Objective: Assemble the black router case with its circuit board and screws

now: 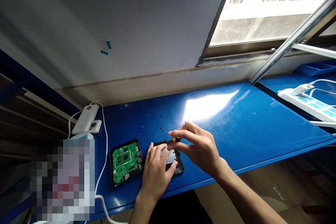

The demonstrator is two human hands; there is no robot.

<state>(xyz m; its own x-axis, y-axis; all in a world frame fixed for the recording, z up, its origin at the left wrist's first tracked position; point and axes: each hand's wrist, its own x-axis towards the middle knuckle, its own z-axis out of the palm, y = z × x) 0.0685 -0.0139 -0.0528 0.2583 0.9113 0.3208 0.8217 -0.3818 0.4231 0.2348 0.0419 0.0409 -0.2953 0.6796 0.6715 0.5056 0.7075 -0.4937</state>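
Note:
A black plastic casing point(180, 170) with a grey metal plate point(172, 157) inside lies on the blue table. My left hand point(154, 168) rests over its left side, fingers spread flat and thumb on the plate, covering much of it. Above the plate, my right hand point(198, 143) pinches what looks like a small yellow-and-black screwdriver point(176, 139) between thumb and fingers. The tool's tip is hard to make out. Left of my left hand sits a green circuit board point(126, 159) in another black casing half.
Several tiny screws point(161, 128) lie on the blue table point(223, 140) beyond the casing. A white device point(86, 117) and a white cable point(105, 140) are at the left. A white power strip point(309, 103) stands at the right, past a metal post point(273, 49).

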